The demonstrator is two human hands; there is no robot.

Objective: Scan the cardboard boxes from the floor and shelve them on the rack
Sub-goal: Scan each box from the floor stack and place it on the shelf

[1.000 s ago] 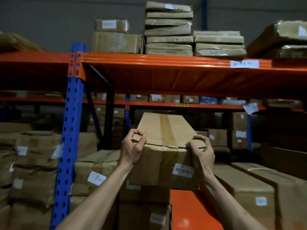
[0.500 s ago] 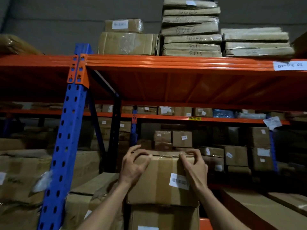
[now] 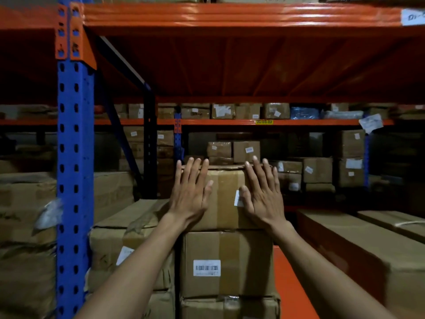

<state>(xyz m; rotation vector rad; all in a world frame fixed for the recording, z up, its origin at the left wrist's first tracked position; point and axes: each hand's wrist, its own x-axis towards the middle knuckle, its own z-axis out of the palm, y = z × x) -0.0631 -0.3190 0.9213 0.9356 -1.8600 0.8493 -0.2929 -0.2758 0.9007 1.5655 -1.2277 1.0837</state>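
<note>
A taped cardboard box rests on top of a stack in the rack, directly above a second box that carries a barcode label. My left hand lies flat against the top box's front face, fingers spread. My right hand is pressed flat on the same face to the right, partly covering a white label. Neither hand grips the box. The orange shelf deck shows to the right of the stack.
A blue rack upright stands at the left. An orange beam crosses overhead. Long flat boxes lie to the right and crumpled boxes to the left. More labelled boxes fill the racks behind.
The box went from held in the air to resting on the stack. My fingers left its top edge and both palms now press flat on its front.
</note>
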